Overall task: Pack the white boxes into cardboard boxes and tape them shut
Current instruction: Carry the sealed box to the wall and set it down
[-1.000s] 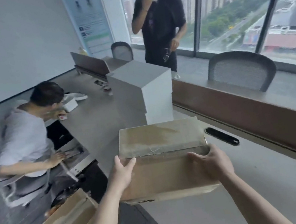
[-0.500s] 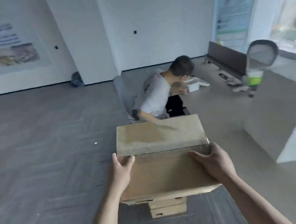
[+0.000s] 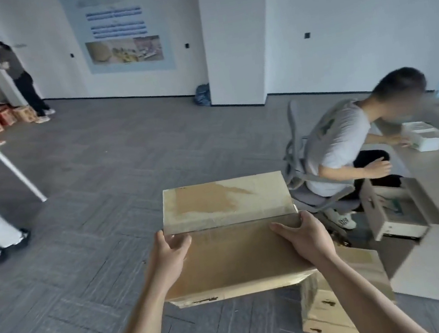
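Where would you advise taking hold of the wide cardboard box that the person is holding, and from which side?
At its two short ends, one hand coming in from each side. The cardboard box is wide, shallow and held level, likely too broad for one hand. The left hand and right hand clasp opposite ends with thumbs on top, which probably keeps it balanced.

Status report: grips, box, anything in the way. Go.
Left grip and right grip hold the closed brown cardboard box by its sides. Stack of cardboard boxes on floor low right; seated person in grey chair beyond.
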Motion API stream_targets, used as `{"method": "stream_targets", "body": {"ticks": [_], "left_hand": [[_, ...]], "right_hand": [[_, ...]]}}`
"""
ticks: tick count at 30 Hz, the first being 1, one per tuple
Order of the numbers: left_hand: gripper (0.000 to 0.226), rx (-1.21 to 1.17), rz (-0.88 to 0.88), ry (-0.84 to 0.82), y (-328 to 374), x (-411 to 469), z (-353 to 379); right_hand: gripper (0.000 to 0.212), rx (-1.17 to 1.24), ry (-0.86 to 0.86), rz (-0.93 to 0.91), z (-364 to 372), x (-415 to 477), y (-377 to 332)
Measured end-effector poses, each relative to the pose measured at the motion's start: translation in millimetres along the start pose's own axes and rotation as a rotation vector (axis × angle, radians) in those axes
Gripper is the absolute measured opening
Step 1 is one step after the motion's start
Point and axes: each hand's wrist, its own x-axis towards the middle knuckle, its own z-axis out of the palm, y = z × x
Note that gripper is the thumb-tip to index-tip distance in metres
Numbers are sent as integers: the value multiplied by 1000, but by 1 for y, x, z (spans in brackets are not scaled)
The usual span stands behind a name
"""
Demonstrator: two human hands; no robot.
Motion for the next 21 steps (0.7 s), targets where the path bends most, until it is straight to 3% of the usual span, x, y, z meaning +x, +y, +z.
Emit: {"method": "stream_targets", "body": {"ticks": [7,18,21], "left_hand": [[73,48,-78,157,-43,68,-64],[67,131,-150,233,-22,273,-74],[78,119,-178,260,-5,332,-80]], "right_hand": [[45,-54,-107,-56,97,49,-64],[48,-25,-203,-62,217,247,-120],[48,-8,-224,-67,240,306,-149]]}}
